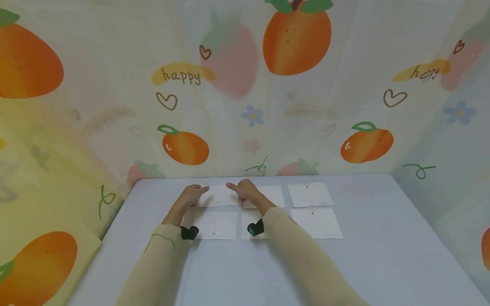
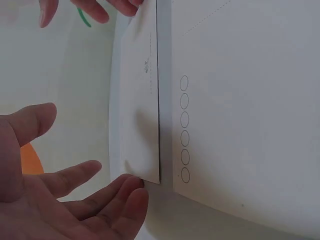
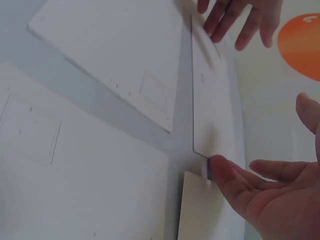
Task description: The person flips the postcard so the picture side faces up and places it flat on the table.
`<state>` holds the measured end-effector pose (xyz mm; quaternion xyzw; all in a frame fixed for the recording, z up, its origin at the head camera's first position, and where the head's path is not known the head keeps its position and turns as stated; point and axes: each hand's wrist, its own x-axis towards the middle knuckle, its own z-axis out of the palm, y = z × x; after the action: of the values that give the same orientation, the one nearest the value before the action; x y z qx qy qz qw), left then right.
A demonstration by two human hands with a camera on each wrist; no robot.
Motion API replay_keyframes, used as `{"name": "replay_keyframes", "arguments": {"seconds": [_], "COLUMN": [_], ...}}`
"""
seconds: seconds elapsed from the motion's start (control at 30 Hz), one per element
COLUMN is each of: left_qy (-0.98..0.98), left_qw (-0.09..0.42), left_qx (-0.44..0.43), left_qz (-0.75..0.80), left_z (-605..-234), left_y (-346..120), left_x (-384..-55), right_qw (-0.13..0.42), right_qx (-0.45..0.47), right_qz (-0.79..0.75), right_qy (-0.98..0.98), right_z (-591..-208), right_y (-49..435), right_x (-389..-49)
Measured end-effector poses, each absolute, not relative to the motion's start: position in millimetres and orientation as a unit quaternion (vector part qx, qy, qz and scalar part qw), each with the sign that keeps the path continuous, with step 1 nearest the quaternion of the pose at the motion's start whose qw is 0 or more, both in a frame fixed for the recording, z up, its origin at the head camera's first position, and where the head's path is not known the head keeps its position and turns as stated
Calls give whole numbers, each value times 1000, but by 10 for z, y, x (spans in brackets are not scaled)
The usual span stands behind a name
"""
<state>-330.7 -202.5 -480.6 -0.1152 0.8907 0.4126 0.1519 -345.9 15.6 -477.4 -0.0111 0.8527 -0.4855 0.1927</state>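
Note:
A white postcard (image 1: 218, 196) lies flat at the back left of a grid of cards, with faint print on it. My left hand (image 1: 190, 197) touches its left end with the fingertips, fingers loosely extended. At its right end my right hand (image 1: 248, 191) touches the short edge, thumb and fingers spread apart. In the left wrist view, the nearer front-left postcard (image 2: 245, 115) shows a column of small printed circles. The right wrist view shows my right fingertips (image 3: 219, 165) at the card's corner, beside the back-middle postcard (image 3: 197, 215).
More postcards lie to the right: a back-right one (image 1: 310, 195), a front-right one (image 1: 317, 223) and a front-middle one (image 1: 248, 217) partly behind my right wrist. All lie on a white tabletop (image 1: 237, 276). A fruit-printed curtain (image 1: 229, 140) stands behind the table's back edge.

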Motion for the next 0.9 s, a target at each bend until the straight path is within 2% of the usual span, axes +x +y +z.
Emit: {"name": "replay_keyframes", "arguments": {"seconds": [0.33, 0.9], "left_qy": [890, 871], "left_qw": [138, 98], "left_qx": [-128, -149], "left_qz": [416, 458], "left_z": [-4773, -4886], "left_y": [-2034, -2094], "left_x": [-3300, -3312], "right_qw": [196, 217], "right_qx": [84, 98], "right_qz": [-526, -646], "right_qy": [823, 725], "right_z": [-4808, -4861], "right_y": [81, 180], "right_x": [-3510, -3501]}}
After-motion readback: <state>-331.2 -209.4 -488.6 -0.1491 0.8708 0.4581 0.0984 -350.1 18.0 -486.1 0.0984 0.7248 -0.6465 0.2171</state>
